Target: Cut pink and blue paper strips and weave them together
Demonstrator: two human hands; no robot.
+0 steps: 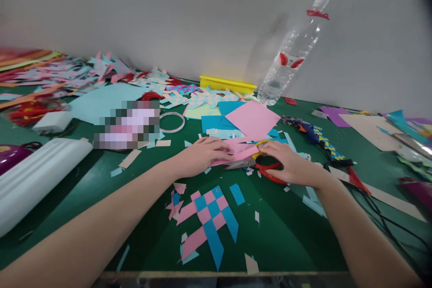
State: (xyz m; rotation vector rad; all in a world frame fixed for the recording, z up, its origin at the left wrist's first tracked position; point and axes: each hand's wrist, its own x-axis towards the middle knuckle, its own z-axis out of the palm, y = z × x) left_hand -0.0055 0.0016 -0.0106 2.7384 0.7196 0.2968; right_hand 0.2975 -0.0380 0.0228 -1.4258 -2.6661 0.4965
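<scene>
My right hand [286,159] is closed around red and yellow scissors [268,172], thumb and fingers at the handle loops. Their metal blades point left, at a strip of pink paper [248,153]. My left hand [204,155] presses the pink paper with bent fingers, just left of the blades. Whether the blades are cutting into the paper I cannot tell. Nearer to me lies a woven pink and blue paper fish [212,211], flat on the green table [280,238]. A smaller pink woven piece [176,202] and a blue scrap [237,194] lie beside it.
A pink square sheet [253,119] rests on blue paper behind my hands. A clear bottle [292,51] leans against the wall. A tape roll [172,122], a white charger [53,121] and a long white object [42,180] are at left. Cords [378,209] run along the right.
</scene>
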